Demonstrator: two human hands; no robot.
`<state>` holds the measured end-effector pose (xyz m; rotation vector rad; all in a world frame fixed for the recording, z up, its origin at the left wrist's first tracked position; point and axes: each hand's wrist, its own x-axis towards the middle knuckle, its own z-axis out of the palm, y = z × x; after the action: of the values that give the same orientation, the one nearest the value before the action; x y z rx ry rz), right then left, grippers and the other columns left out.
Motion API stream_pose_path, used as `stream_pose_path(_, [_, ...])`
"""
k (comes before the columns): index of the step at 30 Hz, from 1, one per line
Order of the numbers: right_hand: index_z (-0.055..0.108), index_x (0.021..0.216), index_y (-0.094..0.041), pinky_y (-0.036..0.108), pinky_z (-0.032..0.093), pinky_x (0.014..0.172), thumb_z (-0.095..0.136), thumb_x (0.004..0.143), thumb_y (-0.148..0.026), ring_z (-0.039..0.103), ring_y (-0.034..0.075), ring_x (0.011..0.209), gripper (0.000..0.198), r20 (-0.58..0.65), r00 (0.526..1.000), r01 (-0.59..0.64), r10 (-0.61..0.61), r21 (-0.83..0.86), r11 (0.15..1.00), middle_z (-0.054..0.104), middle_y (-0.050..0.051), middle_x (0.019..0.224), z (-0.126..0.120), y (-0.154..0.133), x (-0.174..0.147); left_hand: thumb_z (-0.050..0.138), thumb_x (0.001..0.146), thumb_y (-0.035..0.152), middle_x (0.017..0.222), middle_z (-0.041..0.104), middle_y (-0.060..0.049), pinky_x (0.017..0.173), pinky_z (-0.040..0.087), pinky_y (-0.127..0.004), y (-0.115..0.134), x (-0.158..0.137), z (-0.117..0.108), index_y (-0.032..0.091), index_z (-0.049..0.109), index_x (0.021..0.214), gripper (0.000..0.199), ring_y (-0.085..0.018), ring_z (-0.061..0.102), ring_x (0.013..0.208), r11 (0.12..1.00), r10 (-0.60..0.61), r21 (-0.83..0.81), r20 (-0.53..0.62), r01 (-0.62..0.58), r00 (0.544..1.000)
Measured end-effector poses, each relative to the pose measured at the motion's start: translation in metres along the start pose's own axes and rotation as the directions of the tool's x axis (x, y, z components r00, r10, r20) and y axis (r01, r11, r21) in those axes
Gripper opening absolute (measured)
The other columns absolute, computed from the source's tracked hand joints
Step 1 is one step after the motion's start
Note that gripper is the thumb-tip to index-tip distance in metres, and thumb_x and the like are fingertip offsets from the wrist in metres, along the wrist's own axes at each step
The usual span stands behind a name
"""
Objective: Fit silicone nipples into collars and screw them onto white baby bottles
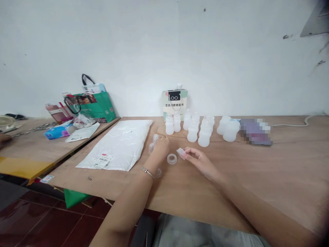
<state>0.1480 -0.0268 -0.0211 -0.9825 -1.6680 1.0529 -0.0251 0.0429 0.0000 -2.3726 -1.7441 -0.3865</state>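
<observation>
Left hand (159, 148) rests on the desk (257, 178), grip closed on a small clear teat (155, 138). Right hand (199, 160) pinches a small clear cap (180, 153) between fingertips, just beside a clear ring (172, 159) lying on the desk. Bottles (197, 128) stand near, behind both hands.

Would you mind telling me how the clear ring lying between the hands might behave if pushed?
The clear ring looks thin and hollow, so probably light. It lies flat on the table, so it would likely slide rather than roll.
</observation>
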Motion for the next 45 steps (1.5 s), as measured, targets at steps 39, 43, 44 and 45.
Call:
stream_pose_path(39, [0.068, 0.086, -0.021, 0.012, 0.05, 0.075, 0.06, 0.073, -0.007, 0.063, 0.006, 0.078, 0.02, 0.054, 0.967, -0.169, 0.248, 0.868, 0.468, 0.069, -0.002, 0.086, -0.013, 0.019, 0.01, 0.057, 0.08, 0.037, 0.115, 0.059, -0.01, 0.094, 0.043, -0.038, 0.035, -0.022, -0.009, 0.019, 0.059, 0.102, 0.029, -0.021, 0.055, 0.109, 0.628, 0.386, -0.504, -0.459, -0.592, 0.8])
stream_pose_path(43, [0.07, 0.079, -0.021, 0.012, 0.049, 0.071, 0.069, 0.066, -0.012, 0.061, 0.006, 0.071, 0.016, -0.003, 0.965, -0.156, 0.264, 0.801, 0.578, 0.069, -0.004, 0.081, -0.015, 0.026, 0.013, 0.056, 0.081, 0.036, 0.116, 0.058, -0.01, 0.094, 0.043, -0.037, 0.036, -0.024, -0.012, 0.018, 0.057, 0.102, 0.028, -0.02, 0.054, 0.109, 0.597, 0.4, -0.538, -0.444, -0.596, 0.802])
stream_pose_path(44, [0.07, 0.077, -0.021, 0.013, 0.049, 0.069, 0.071, 0.063, -0.012, 0.059, 0.005, 0.068, 0.017, -0.009, 0.964, -0.157, 0.264, 0.786, 0.598, 0.069, -0.004, 0.078, -0.015, 0.027, 0.014, 0.057, 0.08, 0.037, 0.115, 0.058, -0.01, 0.094, 0.043, -0.038, 0.036, -0.025, -0.013, 0.019, 0.055, 0.105, 0.03, -0.021, 0.054, 0.109, 0.602, 0.398, -0.542, -0.432, -0.586, 0.809])
stream_pose_path(45, [0.07, 0.076, -0.021, 0.013, 0.048, 0.066, 0.072, 0.061, -0.012, 0.058, 0.005, 0.065, 0.017, -0.01, 0.965, -0.159, 0.264, 0.774, 0.612, 0.068, -0.004, 0.076, -0.016, 0.028, 0.014, 0.058, 0.079, 0.038, 0.114, 0.059, -0.009, 0.093, 0.043, -0.038, 0.036, -0.025, -0.014, 0.019, 0.053, 0.108, 0.035, -0.021, 0.054, 0.108, 0.614, 0.387, -0.546, -0.422, -0.57, 0.82])
